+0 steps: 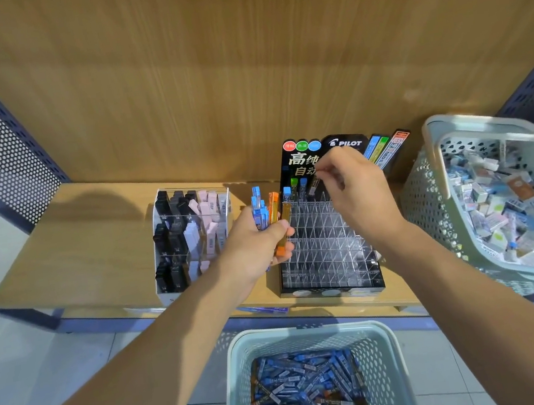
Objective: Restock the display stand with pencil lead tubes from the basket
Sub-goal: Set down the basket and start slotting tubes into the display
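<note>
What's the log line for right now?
step: filling display stand | left hand: holds bunch of tubes | right hand: pinches one tube at top row | floor basket: full of tubes

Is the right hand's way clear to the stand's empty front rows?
Likely yes. The right hand pinches a tube at the back row of the display stand; nothing covers the front rows, and the left hand sits at the left edge.

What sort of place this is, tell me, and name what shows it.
Most likely a stationery shop: a Pilot-branded display stand sits on a wooden shelf beside a clear case of what look like erasers, and a basket full of lead tubes waits below.
</note>
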